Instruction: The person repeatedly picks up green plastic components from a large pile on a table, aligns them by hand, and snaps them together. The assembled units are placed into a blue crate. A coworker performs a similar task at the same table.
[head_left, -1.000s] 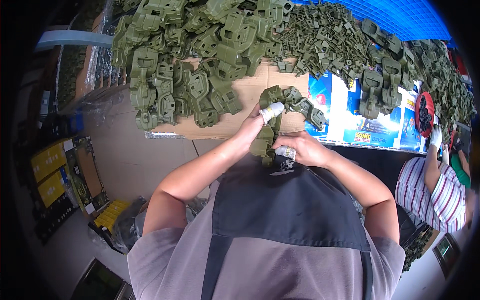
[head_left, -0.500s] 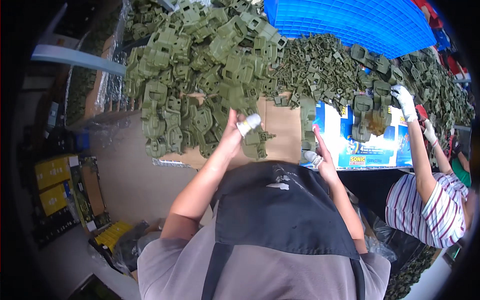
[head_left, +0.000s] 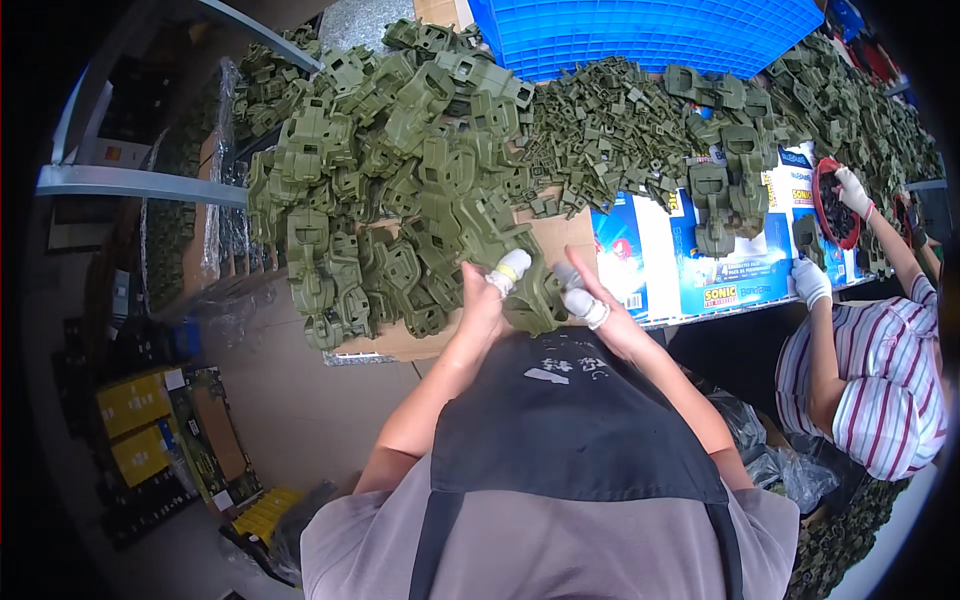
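Observation:
Both my hands are at the table's near edge, with an olive-green moulded plastic toy vehicle body (head_left: 540, 302) between them. My left hand (head_left: 488, 292) grips its left side, a white covering with a yellow band on its fingers. On the other side, my right hand (head_left: 598, 306) closes on the part, its fingers also wrapped in white. Fingertips behind the part are hidden. Just beyond my hands lies a large heap of similar green bodies (head_left: 400, 140), some reaching close to my left hand.
Small green pieces (head_left: 610, 125) are piled before a blue plastic crate (head_left: 650, 35). Printed cardboard (head_left: 660, 270) covers the table to the right, several green bodies on it. A co-worker in a striped shirt (head_left: 880, 380) has a gloved hand at a red basket (head_left: 838, 205). A metal rail (head_left: 150, 183) stands left.
My right hand has come left toward my left hand, and both now hold one green body. The co-worker's gloved hand has drawn back from the green bodies; the red basket shows more. The view has shifted.

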